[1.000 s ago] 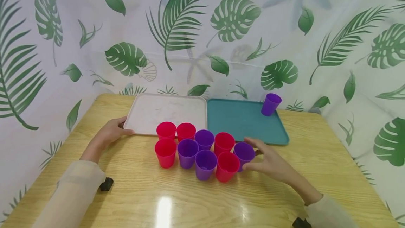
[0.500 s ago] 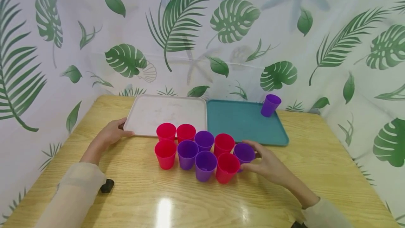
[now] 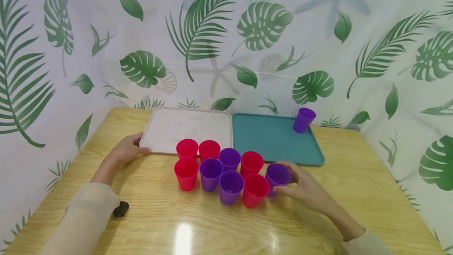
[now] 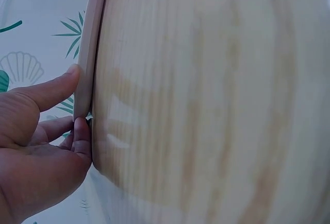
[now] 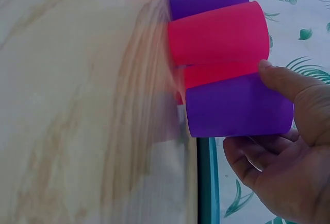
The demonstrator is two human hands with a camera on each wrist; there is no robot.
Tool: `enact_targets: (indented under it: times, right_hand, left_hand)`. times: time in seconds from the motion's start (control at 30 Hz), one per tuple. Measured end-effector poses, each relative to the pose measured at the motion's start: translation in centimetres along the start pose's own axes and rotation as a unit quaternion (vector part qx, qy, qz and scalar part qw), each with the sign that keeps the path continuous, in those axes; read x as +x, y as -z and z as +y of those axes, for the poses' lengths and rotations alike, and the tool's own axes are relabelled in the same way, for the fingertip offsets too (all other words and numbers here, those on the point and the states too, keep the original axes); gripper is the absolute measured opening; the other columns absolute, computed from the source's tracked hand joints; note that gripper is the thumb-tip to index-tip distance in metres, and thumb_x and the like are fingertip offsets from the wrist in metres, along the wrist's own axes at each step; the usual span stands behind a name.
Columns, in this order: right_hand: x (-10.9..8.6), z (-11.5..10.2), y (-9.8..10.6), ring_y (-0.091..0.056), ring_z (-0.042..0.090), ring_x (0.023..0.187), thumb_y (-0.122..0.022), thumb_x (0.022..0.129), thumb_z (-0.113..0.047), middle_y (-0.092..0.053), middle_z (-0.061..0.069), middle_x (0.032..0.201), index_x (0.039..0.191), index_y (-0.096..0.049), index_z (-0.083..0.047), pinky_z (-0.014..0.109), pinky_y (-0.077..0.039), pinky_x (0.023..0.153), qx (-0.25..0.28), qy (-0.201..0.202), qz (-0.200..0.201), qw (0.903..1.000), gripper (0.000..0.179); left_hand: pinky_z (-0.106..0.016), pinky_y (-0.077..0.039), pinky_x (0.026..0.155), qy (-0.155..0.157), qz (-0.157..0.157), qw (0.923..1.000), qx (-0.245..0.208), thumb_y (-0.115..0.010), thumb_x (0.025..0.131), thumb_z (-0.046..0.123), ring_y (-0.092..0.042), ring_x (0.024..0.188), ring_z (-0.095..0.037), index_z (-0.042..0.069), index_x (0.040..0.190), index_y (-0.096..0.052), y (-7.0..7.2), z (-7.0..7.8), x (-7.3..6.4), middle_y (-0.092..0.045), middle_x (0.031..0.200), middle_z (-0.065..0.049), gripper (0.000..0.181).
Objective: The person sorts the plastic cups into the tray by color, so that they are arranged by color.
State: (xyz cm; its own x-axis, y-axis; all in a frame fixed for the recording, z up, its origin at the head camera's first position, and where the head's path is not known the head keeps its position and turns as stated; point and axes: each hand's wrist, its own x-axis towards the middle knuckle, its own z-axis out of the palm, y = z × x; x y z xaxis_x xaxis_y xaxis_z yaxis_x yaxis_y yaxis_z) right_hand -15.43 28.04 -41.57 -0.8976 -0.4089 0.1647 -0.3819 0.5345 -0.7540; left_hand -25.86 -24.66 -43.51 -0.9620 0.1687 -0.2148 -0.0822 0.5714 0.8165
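Observation:
My right hand [image 3: 306,188] holds a purple cup [image 3: 278,174] between thumb and fingers at the right end of a group of cups. In the right wrist view the thumb lies along the upper side of this purple cup [image 5: 237,108], with the fingers on the opposite side. Red cups [image 3: 255,190] and purple cups [image 3: 231,187] stand upright, close together, left of it. My left hand [image 3: 125,148] grips the front left corner of a white tray [image 3: 187,125]. In the left wrist view its thumb touches the tray rim [image 4: 86,74] while the fingertips bend at the corner.
A teal tray [image 3: 263,137] lies right of the white one, edge to edge. Another purple cup [image 3: 304,120] stands at its back right corner. The wooden table [image 3: 148,223] extends in front, and a leaf-patterned cloth [image 3: 269,62] hangs behind.
My right hand and its purple cup have shifted slightly right, opening a small gap from the red cup behind. My left hand stays at the white tray.

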Motion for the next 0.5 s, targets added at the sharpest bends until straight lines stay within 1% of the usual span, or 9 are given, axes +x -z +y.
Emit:
enact_targets:
  times: [0.13, 0.33, 0.4, 0.5]
  right_hand:
    - [-0.1, -0.1, 1.0, -0.067, 0.014, 0.101, -0.082, 0.09, -0.013, -0.067, 0.014, 0.125, 0.14, -0.053, 0.004, 0.028, -0.057, 0.086, 0.008, -0.016, 0.003, 0.9998, 0.061]
    - [0.0, -0.5, 3.4, -0.069, 0.019, 0.093, -0.079, 0.093, -0.016, -0.067, 0.017, 0.122, 0.146, -0.048, 0.003, 0.029, -0.059, 0.077, 0.025, -0.06, 0.016, 0.9978, 0.064]
    - [0.1, -0.6, 4.3, -0.069, 0.018, 0.093, -0.078, 0.094, -0.018, -0.067, 0.018, 0.122, 0.148, -0.046, 0.001, 0.028, -0.059, 0.077, 0.02, -0.069, 0.025, 0.9971, 0.065]
    - [0.5, -0.7, 5.7, -0.07, 0.015, 0.098, -0.075, 0.097, -0.019, -0.066, 0.019, 0.126, 0.15, -0.045, -0.001, 0.027, -0.058, 0.081, 0.017, -0.074, 0.037, 0.9965, 0.064]
  left_hand:
    - [-0.06, -0.024, 0.12, 0.004, -0.003, 1.0, -0.002, -0.066, 0.102, 0.015, -0.031, 0.145, -0.046, -0.007, 0.16, -0.019, 0.1, 0.0, 0.0, -0.028, 0.161, -0.034, 0.078]
    - [-0.06, -0.024, 0.12, 0.006, -0.007, 0.9999, -0.008, -0.066, 0.102, 0.014, -0.028, 0.148, -0.047, -0.006, 0.161, -0.016, 0.0, 0.1, -0.1, -0.026, 0.162, -0.034, 0.079]
    - [-0.06, -0.024, 0.12, 0.008, -0.006, 0.9999, -0.01, -0.066, 0.102, 0.014, -0.028, 0.148, -0.047, -0.006, 0.161, -0.015, 0.0, 0.1, -0.1, -0.025, 0.162, -0.034, 0.08]
    - [-0.059, -0.023, 0.12, 0.009, -0.005, 0.9999, -0.013, -0.066, 0.102, 0.013, -0.028, 0.148, -0.047, -0.007, 0.161, -0.016, -0.1, 0.1, 0.0, -0.026, 0.161, -0.034, 0.08]
